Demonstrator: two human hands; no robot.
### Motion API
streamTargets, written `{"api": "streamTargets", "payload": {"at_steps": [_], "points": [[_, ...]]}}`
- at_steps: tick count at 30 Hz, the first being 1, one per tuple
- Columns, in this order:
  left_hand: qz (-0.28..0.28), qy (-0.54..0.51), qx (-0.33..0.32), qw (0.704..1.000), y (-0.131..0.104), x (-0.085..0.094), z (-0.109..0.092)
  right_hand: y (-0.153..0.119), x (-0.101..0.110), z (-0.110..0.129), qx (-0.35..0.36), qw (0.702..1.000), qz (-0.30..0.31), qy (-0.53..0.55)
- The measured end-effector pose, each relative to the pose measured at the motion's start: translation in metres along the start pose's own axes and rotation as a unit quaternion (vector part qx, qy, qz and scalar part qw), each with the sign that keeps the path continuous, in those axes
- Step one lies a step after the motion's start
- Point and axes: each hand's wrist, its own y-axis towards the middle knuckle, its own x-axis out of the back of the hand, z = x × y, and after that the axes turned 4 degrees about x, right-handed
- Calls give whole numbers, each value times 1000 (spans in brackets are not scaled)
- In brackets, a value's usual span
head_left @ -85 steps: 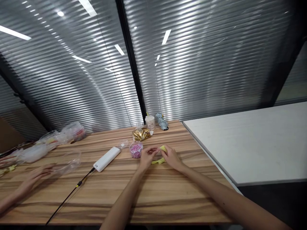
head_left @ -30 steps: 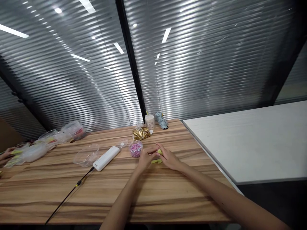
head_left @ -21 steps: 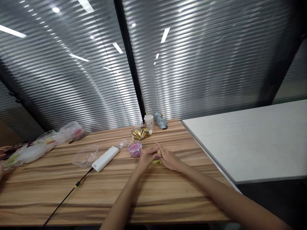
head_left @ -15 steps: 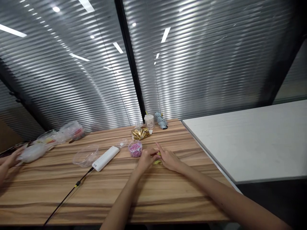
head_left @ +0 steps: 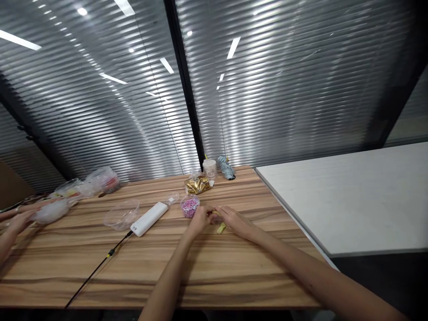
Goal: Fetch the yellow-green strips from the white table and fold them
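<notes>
Over the wooden table, my left hand (head_left: 201,218) and my right hand (head_left: 233,219) meet at the fingertips, just right of a clear round tub of pink and purple pieces (head_left: 190,207). Both hands have closed fingers around a small yellowish piece (head_left: 216,213), which is mostly hidden between them. Another yellow-green piece (head_left: 221,228) lies on the table just below my hands. Behind the tub sits a gold foil pack (head_left: 198,184).
A white cup (head_left: 210,168) and a crumpled blue-grey wrapper (head_left: 226,168) stand at the back. Leftward are a white power bank (head_left: 149,219) with a black cable, a clear empty tub (head_left: 122,215), and plastic bags (head_left: 51,212) touched by another person's hands.
My right index finger, stretched out before, has come down to meet my left fingers. The yellow-green piece on the table shows more fully. The other person's hands have shifted.
</notes>
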Motion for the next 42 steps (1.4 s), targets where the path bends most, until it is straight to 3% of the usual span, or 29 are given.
{"api": "streamTargets", "payload": {"at_steps": [8,15,19,24,27,31,34,38,42], "points": [[56,-17,62,996,-2,5,7,0,10,2,46,995,0,-90],[62,-57,89,992,0,3,12,2,14,7,35,995,1,-94],[77,-116,118,983,1,-2,12,2,18,9,5,998,-11,-62],[84,-214,146,962,3,-8,6,1,15,4,-83,995,-47,-18],[50,-210,123,969,5,-12,1,2,10,-3,-157,983,-94,4],[3,-115,63,991,4,-16,-10,4,3,-13,-218,964,-145,46],[-22,-34,-26,999,1,-17,-21,4,0,-20,-244,950,-176,84],[-6,-12,-140,990,-2,-13,-34,4,-2,-24,-253,942,-188,114],[-11,-45,-127,991,-4,-10,-37,4,-1,-22,-249,943,-178,132]]}}
